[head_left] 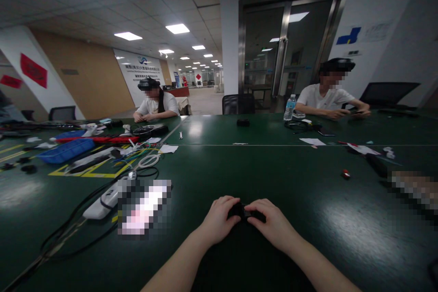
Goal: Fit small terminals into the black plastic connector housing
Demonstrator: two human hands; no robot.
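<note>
A small black object (243, 211) lies between my two hands, low in the middle of the head view, at the green table's near side. My left hand (221, 219) curls round its left end, thumb below and fingers above. From the right, my right hand (270, 223) pinches its other end between thumb and fingers. The fingers partly cover the object, and its details are too dark to make out.
Left on the green table (273, 169) are a power strip (106, 203), a blurred bright phone-like item (145, 210), cables and a blue tray (66, 150). A bottle (289, 108) and a red item (345, 174) are to the right. Two people sit across.
</note>
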